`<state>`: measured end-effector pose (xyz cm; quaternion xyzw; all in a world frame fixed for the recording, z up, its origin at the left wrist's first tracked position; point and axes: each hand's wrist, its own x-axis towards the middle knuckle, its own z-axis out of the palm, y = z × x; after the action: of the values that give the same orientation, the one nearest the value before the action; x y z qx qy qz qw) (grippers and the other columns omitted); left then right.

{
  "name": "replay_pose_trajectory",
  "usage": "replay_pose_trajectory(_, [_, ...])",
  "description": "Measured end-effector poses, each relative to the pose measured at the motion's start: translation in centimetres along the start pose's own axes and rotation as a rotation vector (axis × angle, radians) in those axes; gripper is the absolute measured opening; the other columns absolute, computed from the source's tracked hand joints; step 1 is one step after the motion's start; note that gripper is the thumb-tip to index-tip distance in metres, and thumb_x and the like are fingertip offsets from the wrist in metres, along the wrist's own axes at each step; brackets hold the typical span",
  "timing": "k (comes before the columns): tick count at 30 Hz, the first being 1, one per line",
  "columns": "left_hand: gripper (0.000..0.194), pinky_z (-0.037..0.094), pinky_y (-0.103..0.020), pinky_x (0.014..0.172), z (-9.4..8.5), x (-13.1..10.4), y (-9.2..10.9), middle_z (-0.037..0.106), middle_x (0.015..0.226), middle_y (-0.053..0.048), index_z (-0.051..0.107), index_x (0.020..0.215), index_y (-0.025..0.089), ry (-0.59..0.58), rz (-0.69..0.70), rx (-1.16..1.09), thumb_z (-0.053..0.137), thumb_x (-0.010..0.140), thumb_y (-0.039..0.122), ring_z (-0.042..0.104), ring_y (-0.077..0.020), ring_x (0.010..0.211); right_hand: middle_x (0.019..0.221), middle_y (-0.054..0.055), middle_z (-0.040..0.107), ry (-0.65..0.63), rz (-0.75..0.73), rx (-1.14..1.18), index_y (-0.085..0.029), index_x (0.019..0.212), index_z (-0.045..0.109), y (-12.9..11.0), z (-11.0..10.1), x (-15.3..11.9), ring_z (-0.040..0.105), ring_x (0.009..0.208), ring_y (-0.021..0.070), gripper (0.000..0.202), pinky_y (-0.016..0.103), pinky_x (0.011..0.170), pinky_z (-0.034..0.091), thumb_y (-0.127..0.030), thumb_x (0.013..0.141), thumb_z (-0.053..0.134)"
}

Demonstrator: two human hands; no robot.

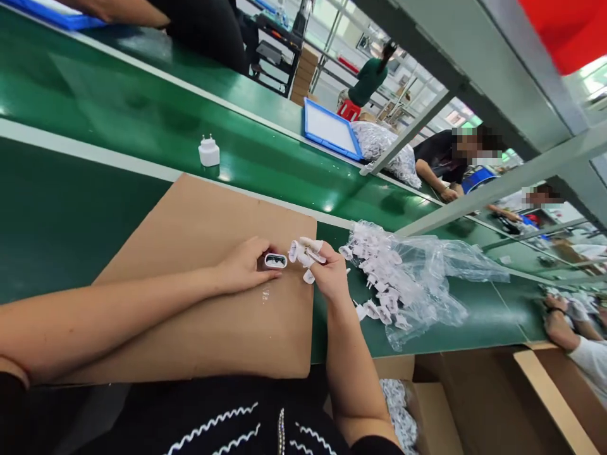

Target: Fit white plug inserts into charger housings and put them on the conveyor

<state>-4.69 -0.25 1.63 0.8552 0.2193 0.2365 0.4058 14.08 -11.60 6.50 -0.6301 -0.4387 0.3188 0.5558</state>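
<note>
My left hand (249, 265) is closed around a white charger housing (275, 261), its oval open end facing me with dark parts inside. Close by on the right, my right hand (329, 268) pinches several small white plug caps (306, 251), one of them nearest the housing. A small gap separates the housing from these caps. Both hands are above a brown cardboard sheet (213, 328). To the right, a heap of white plug caps (379, 265) spills from a clear plastic bag (431, 272). A finished-looking white charger (208, 151) stands on the green belt, prongs up.
Beyond the cardboard runs a green conveyor belt (118, 133). A blue-rimmed tray (332, 129) and a bag of white parts (386, 148) lie across it. Metal frame posts (408, 133) slant at right. Co-workers sit along the line. An open cardboard box (436, 411) is below right.
</note>
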Motion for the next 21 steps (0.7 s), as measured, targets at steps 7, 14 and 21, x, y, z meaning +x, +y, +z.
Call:
replay_pose_trajectory(7, [0.037,0.047,-0.037,0.084,-0.4,0.1,-0.2,0.071,0.099,-0.006,0.068,0.106,0.021,-0.023,0.021,-0.081,0.07,0.084,0.05,0.062,-0.0245,0.094,0.097,0.004,0.073,-0.017,-0.167,-0.261,-0.023,0.104,0.072,-0.4,1.0,-1.1,0.068,0.087,0.0179,0.025,0.032,0.081,0.055,-0.023,0.079,0.072])
replay_pose_trajectory(14, [0.043,0.048,-0.036,0.084,-0.2,0.0,-0.5,0.071,0.099,-0.005,0.07,0.111,0.021,-0.004,0.002,-0.117,0.073,0.083,0.053,0.062,-0.0241,0.094,0.109,0.006,0.074,-0.079,-0.282,-0.491,-0.023,0.126,0.068,0.0,1.1,-1.6,0.069,0.098,0.0196,0.051,0.032,0.087,0.054,-0.009,0.079,0.055])
replay_pose_trajectory(21, [0.038,0.047,-0.036,0.08,0.0,0.0,-0.8,0.069,0.093,-0.005,0.073,0.106,0.022,-0.003,0.012,-0.124,0.074,0.082,0.051,0.061,-0.0246,0.091,0.095,0.008,0.067,-0.083,-0.472,-0.73,-0.02,0.112,0.071,-0.6,2.0,-1.9,0.063,0.093,0.0222,0.045,0.032,0.08,0.052,-0.006,0.076,0.049])
